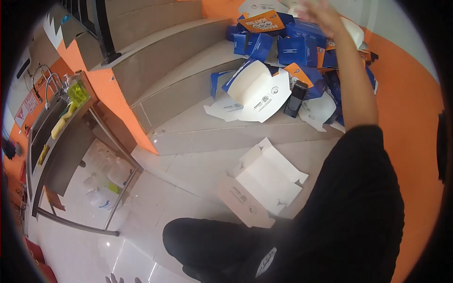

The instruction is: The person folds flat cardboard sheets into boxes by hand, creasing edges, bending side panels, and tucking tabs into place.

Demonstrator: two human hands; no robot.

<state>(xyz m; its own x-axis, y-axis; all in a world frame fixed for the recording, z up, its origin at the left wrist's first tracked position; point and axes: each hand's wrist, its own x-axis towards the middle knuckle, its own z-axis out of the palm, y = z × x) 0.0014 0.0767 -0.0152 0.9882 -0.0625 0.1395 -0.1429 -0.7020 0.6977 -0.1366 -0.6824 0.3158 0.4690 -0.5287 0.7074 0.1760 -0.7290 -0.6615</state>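
Note:
My right hand (322,19) reaches out at the top, above a pile of folded food boxes. It is slightly blurred, its fingers look stretched out, and I see nothing held in it. Beneath it lie blue boxes (298,51) and an orange-and-blue box (261,22) with white lettering. Only the fingertips of my left hand (121,279) show at the bottom edge, spread apart over the floor. On the floor in front of me rests an unfolded white box (269,177), inner side up.
A dark phone (296,99) lies on the step beside an opened white-and-blue box (257,89). Tiled steps (174,104) rise ahead, with a black railing (101,33). On the left stands a metal sink stand (66,132) with plastic bottles (101,191) below. An orange wall (410,118) bounds the right.

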